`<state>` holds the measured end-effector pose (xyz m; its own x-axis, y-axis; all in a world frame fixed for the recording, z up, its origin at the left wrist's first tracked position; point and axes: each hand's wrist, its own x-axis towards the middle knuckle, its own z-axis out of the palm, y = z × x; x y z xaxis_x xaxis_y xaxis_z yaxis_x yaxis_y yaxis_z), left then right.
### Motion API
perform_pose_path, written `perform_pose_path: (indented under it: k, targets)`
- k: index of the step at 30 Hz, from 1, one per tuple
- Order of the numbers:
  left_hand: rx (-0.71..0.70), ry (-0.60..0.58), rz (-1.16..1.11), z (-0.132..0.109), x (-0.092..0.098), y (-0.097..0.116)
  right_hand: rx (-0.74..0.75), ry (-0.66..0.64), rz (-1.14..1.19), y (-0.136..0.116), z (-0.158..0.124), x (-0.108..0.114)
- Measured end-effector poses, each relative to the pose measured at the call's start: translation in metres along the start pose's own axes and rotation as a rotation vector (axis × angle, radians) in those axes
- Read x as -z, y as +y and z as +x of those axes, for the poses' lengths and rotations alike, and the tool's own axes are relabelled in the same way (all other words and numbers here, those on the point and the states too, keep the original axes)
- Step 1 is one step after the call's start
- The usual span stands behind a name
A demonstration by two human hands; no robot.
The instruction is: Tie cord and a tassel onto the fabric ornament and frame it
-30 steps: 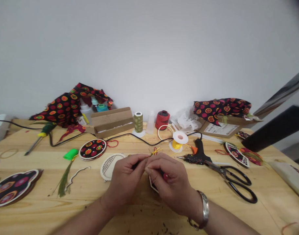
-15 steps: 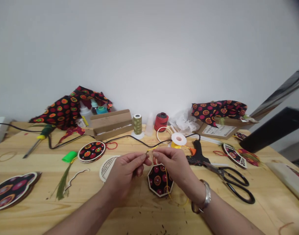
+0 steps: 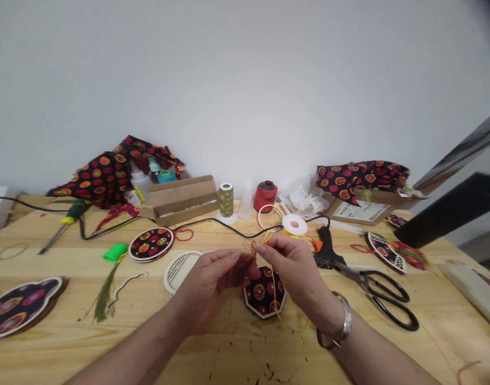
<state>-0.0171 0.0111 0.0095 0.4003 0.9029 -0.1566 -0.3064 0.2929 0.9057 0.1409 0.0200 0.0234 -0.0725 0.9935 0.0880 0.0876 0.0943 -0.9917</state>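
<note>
My left hand (image 3: 215, 280) and my right hand (image 3: 295, 267) meet above the middle of the table, their fingertips almost touching. Between the right thumb and forefinger I pinch a thin yellow cord (image 3: 274, 286), which loops up over the fingers and trails down. The left fingers are closed at the cord's other part, where a small greenish bit shows, blurred. Below lies an octagonal ornament (image 3: 265, 294) of dark patterned fabric in a pale wooden frame, partly covered by my hands. A red loop stands near its top. Left of my left hand is a pale wooden lattice disc (image 3: 176, 280).
Black scissors (image 3: 369, 289) and a glue gun (image 3: 327, 251) lie at right. Behind are a yellow cord spool (image 3: 294, 225), green thread (image 3: 226, 200), red thread (image 3: 265, 196) and an open cardboard box (image 3: 184, 200). Left are a round ornament (image 3: 151, 244), green tassel (image 3: 107, 291) and screwdriver (image 3: 64, 227).
My left fingertips have moved right, closer to the right hand and over the octagonal ornament. The yellow cord now loops up above the right fingers. The view has shifted slightly.
</note>
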Motion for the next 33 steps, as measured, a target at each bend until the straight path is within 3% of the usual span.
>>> perform_pose_path:
  k: [2, 6, 8, 10, 14, 16, 21, 26, 33]
  targets:
    - [-0.050, 0.045, 0.085, 0.000, 0.001, 0.000, 0.046, 0.021, -0.044, -0.002, 0.000, 0.001]
    - [-0.273, 0.344, 0.436, -0.003, 0.000, 0.003, 0.138, 0.010, -0.151, -0.004, -0.003, 0.001]
    - [-0.385, 0.421, 0.555, -0.006, -0.002, 0.005, 0.186, 0.008, -0.203, -0.004, -0.006, 0.000]
    - [-0.384, 0.380, 0.566, -0.007, -0.004, 0.005, 0.231, 0.015, -0.253, -0.004, -0.008, -0.002]
    - [-0.200, 0.175, 0.494, -0.008, -0.007, 0.005, 0.305, 0.005, -0.305, -0.003, -0.011, -0.003]
    - [-0.183, 0.150, 0.494, -0.007, -0.007, 0.005, 0.313, -0.003, -0.305, -0.003, -0.011, -0.003]
    - [-0.128, 0.072, 0.424, -0.006, -0.006, 0.005, 0.214, -0.002, -0.252, -0.003, -0.009, -0.003]
    - [-0.016, -0.069, 0.179, -0.005, -0.005, 0.001, 0.090, -0.006, -0.142, -0.003, -0.005, -0.002]
    - [0.122, -0.101, -0.027, -0.005, -0.006, -0.002, 0.033, 0.094, -0.019, -0.005, 0.004, 0.006]
